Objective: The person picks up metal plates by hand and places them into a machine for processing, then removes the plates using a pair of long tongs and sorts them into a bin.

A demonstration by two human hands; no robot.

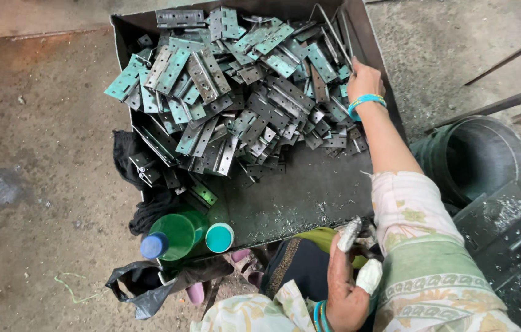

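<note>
A big heap of metal hinges (242,92), some grey and some teal-coated, fills the far part of a dark metal tray (297,190). My right hand (365,79), with a teal bangle on the wrist, reaches to the heap's right edge and grips a thin bent metal rod (333,32) that lies over the hinges along the tray's right wall. My left hand (345,292) is held low near my lap at the tray's near edge. Its fingers are apart, two of them wrapped in grimy cloth, and it holds nothing.
A green bottle with a blue cap (173,237) and a teal cup (219,238) sit at the tray's near left corner, beside a black bag (140,286) and dark cloth (126,157). A metal bucket (478,157) and a machine block (512,246) stand to the right.
</note>
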